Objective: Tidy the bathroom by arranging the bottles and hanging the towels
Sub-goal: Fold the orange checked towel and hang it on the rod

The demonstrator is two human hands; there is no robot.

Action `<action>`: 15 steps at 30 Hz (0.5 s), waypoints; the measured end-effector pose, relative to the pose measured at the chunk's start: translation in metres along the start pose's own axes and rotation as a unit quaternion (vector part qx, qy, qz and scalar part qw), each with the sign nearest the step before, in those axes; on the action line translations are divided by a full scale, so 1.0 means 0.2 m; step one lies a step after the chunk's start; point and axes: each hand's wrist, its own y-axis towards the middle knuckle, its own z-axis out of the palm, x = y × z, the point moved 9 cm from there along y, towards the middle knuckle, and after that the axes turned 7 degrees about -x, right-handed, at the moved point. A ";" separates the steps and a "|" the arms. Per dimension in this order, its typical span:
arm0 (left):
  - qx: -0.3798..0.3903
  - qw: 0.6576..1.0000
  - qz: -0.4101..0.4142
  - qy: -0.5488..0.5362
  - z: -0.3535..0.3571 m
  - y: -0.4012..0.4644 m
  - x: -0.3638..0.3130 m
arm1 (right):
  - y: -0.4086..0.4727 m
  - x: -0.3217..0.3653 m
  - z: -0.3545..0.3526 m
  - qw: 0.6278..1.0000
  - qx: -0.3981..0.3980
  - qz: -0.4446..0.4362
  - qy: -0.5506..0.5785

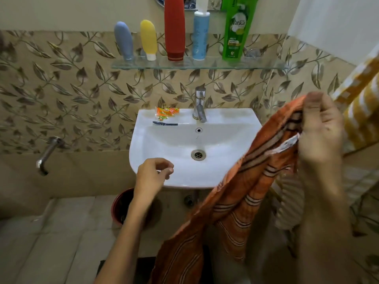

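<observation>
wall: leaf tiles; bottles stood on glass shelf (196,65)
orange towel (235,191): hung long-axis down over sink (164,177) front, right of centre
right hand (320,132): top edge pinched
left hand (152,175): loosely curled, nothing held, lower left of towel

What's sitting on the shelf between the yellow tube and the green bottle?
In the head view, a tall red bottle and a blue bottle stand between the yellow tube and the green bottle on the glass shelf.
</observation>
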 end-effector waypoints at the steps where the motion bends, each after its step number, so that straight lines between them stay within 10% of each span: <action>1: 0.033 0.999 0.011 -0.020 0.03 -0.01 -0.02 | 0.00 -0.02 0.01 1.000 0.024 0.013 -0.005; 8: 0.209 0.942 0.121 -0.232 0.29 -0.21 -0.47 | -0.23 -0.08 0.39 0.947 0.311 -0.006 -0.075; 15: 0.184 0.951 0.098 -0.230 0.32 -0.16 -0.33 | -0.21 -0.14 0.37 0.964 0.259 0.010 -0.053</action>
